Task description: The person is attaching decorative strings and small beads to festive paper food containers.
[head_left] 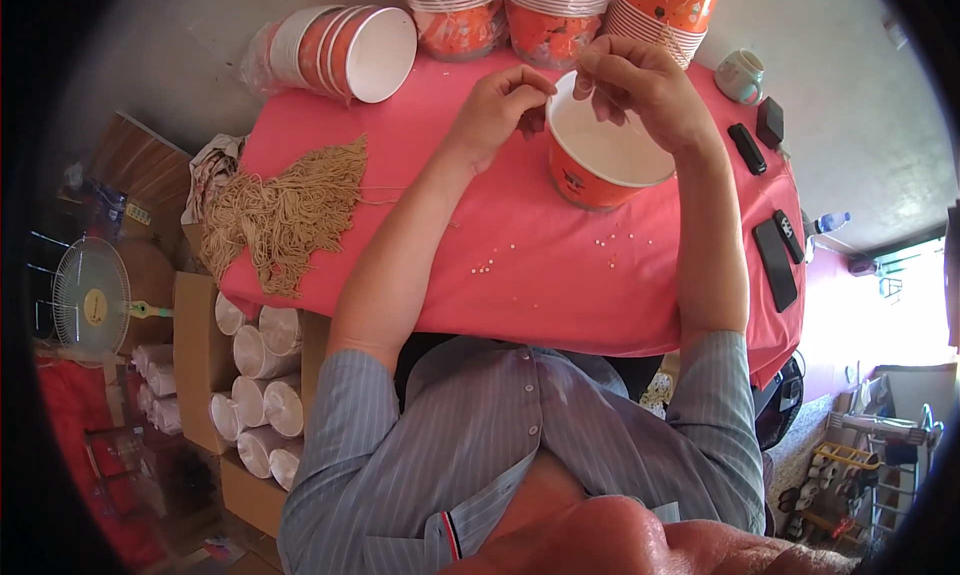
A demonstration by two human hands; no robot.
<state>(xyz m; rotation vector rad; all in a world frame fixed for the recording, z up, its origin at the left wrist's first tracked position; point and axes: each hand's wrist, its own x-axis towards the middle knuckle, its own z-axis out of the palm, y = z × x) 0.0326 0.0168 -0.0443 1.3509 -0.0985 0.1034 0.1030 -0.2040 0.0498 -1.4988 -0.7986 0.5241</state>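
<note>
An orange and white paper bucket (582, 183) stands on the pink-covered table, its wide mouth tipped slightly toward me. At its left rim is my left hand (497, 113), thumb and fingers pinched together; whatever they hold is too small to make out. My right hand (640, 87) hovers over the far right part of the mouth, fingertips closed in a pinch, their contents also unclear. Small pale bits (484, 268) lie scattered on the cloth in front of the bucket. To the left spreads a heap of tan strings (285, 210), with a few strands trailing toward my left forearm.
Stacked paper buckets (380, 55) lie on their side at the far left; more wrapped stacks (555, 30) stand along the back. A mug (740, 77), dark small items (747, 149) and a phone (775, 265) line the right edge. Left below, a cardboard box (200, 365) holds wrapped cups.
</note>
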